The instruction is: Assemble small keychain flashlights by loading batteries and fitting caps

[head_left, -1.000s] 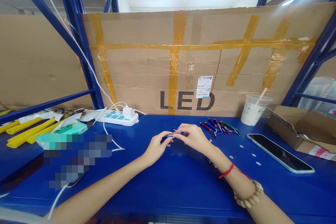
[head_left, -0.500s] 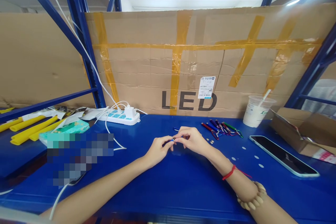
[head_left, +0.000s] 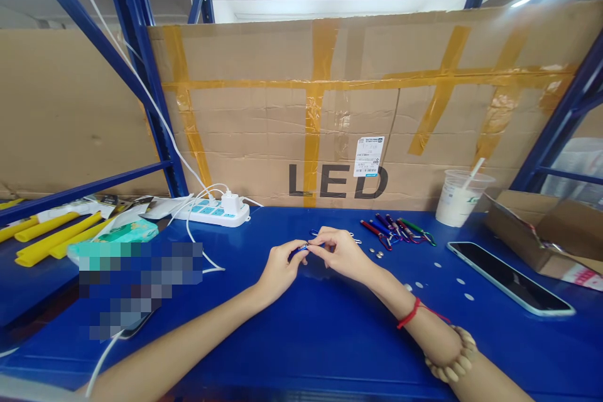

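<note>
So nearest the front edge of the surface [head_left: 330,345], the right wrist is wearing a beaded bracelet [head_left: 455,355] and, closer to the hand, a red string [head_left: 409,313]. The left hand [head_left: 279,270] and right hand [head_left: 342,253] are meeting about midway between the side edges, more toward the back edge, with a small blue piece [head_left: 299,250] sitting between their fingertips. The left grip is pinching it, and the right grip is pinching at its right end; fingers are covering most of it, so details are too tiny to make out. Over toward the right edge a phone [head_left: 511,277] is lying flat, with a few pale discs [head_left: 460,281] scattering to its left. Two silvery rounds [head_left: 379,254] are resting just beside the right hand, and a bunch of colorful clip-ended sticks [head_left: 396,229] is lying beyond those. Near the back right corner a cup [head_left: 455,204] is standing by a cardboard box [head_left: 513,235], while a power strip [head_left: 230,220] is hugging the back edge, left side.
</note>
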Tool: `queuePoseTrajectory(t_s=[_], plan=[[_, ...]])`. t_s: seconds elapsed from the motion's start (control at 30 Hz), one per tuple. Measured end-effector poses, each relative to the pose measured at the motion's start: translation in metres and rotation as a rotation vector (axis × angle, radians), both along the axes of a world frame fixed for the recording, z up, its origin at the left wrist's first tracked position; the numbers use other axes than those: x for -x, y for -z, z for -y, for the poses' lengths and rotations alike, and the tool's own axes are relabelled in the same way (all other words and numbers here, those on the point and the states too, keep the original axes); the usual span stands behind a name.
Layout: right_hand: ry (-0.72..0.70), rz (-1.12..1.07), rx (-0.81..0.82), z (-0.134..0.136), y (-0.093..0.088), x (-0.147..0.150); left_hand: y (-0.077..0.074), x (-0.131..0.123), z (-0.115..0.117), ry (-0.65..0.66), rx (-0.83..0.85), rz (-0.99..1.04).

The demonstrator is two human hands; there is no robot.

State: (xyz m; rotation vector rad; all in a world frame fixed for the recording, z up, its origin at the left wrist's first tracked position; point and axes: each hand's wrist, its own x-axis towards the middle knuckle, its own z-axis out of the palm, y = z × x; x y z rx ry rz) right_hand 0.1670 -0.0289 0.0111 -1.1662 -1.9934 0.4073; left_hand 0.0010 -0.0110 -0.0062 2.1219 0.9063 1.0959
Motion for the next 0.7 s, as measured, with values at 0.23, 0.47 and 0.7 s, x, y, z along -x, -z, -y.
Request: queuePoseTrajectory(t_s=[0.23,0.47,0.7], plan=[[0.057,0.089,-0.047,0.002,-0.008,-0.002,0.0,-0.002,0.001,-0.032,0.014,0.066],[0.029,0.292,0.063,0.009,-0.004,0.012,0.002,-0.002,-0.002,0.005,0.001,0.076],[0.182,0.274,0.056,0.004,-0.003,0.01,0.006,-0.004,-0.012,-0.014,0.073,0.093]])
